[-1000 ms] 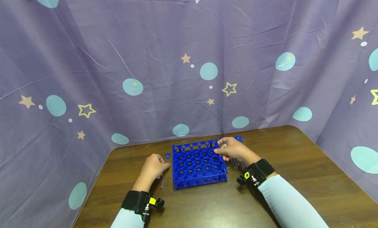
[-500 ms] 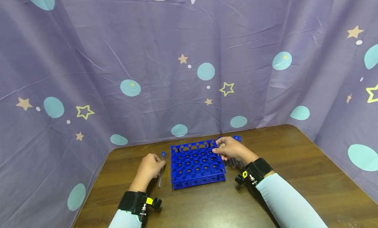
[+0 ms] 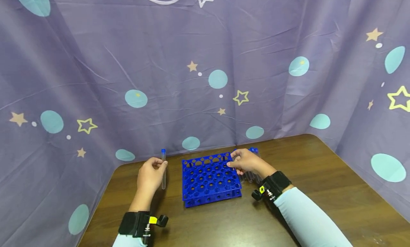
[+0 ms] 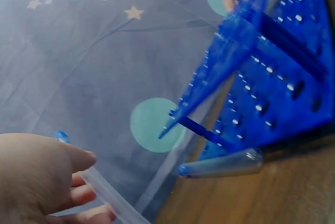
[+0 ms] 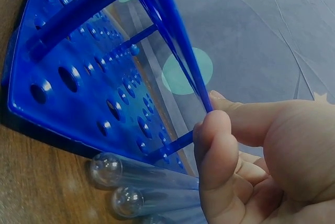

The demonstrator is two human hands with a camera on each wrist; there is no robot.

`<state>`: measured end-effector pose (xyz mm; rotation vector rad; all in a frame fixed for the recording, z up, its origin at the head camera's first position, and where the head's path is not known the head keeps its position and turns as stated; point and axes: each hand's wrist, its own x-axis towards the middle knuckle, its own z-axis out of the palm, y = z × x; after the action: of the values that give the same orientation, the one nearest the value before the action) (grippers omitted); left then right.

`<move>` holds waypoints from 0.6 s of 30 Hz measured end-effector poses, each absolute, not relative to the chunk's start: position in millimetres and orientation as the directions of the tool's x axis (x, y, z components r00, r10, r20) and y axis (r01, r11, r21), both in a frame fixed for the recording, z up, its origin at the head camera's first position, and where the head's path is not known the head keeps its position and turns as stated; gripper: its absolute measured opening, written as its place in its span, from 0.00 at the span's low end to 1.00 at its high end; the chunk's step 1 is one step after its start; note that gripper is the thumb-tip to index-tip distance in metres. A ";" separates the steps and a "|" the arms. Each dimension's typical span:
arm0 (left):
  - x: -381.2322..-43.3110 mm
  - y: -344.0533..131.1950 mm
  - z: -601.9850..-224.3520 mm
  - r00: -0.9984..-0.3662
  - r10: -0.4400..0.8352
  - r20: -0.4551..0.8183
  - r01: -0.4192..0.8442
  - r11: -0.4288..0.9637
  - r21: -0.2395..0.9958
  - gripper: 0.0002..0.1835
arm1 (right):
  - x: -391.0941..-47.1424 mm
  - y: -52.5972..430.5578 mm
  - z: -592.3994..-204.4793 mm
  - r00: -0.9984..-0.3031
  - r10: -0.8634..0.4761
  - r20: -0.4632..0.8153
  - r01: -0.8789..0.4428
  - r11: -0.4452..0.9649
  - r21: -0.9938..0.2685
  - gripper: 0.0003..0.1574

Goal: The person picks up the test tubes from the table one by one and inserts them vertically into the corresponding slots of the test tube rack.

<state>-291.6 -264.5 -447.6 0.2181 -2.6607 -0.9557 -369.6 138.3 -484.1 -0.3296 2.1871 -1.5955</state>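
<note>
My left hand [image 3: 150,174] pinches a clear test tube [image 3: 163,181] with a blue cap between thumb and fingers. It holds the tube nearly upright, left of the blue test tube rack [image 3: 209,181] and apart from it. With thumb and fingers, my right hand [image 3: 248,161] grips the right edge of the rack's top plate, seen closely in the right wrist view. Several more capped test tubes [image 5: 149,198] lie on the table right of the rack, partly hidden by this hand. Another blue-capped tube [image 4: 222,166] lies beside the rack's base in the left wrist view.
The rack stands on a brown wooden table [image 3: 217,225]. A purple patterned curtain [image 3: 179,126] hangs along the table's back and sides. Black bands with small cameras are strapped to both wrists.
My left hand has raised the test tube from the table and moved it left and away from me, turning it upright. My right hand keeps its grip on the rack.
</note>
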 end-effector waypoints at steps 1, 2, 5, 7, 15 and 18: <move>-291.2 -264.9 -445.8 -0.935 -0.254 0.248 -0.034 0.759 0.650 0.19 | -369.9 138.3 -484.2 -0.888 -0.421 -0.187 0.049 0.318 -0.947 0.37; -291.0 -264.7 -444.0 -0.928 -0.262 0.265 -0.025 0.753 0.657 0.19 | -370.1 138.4 -484.1 -0.888 -0.421 -0.186 0.048 0.317 -0.947 0.37; -292.5 -261.1 -439.7 -0.908 -0.276 0.314 0.007 0.743 0.670 0.19 | -369.8 139.5 -483.2 -0.887 -0.419 -0.192 0.055 0.317 -0.947 0.38; -295.0 -256.1 -437.1 -0.889 -0.282 0.361 0.039 0.738 0.673 0.18 | -369.2 139.9 -482.7 -0.887 -0.418 -0.194 0.057 0.318 -0.946 0.37; -305.2 -232.5 -426.7 -0.836 -0.278 0.473 0.171 0.688 0.705 0.18 | -366.4 138.6 -482.1 -0.887 -0.418 -0.198 0.059 0.323 -0.945 0.40; -310.0 -225.4 -424.5 -0.824 -0.271 0.498 0.205 0.676 0.707 0.17 | -366.7 137.8 -481.2 -0.889 -0.415 -0.195 0.051 0.333 -0.942 0.40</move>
<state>-310.0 -225.4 -424.5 0.0505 -2.3034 -1.0687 -366.7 137.8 -481.2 -0.3211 2.2012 -1.5775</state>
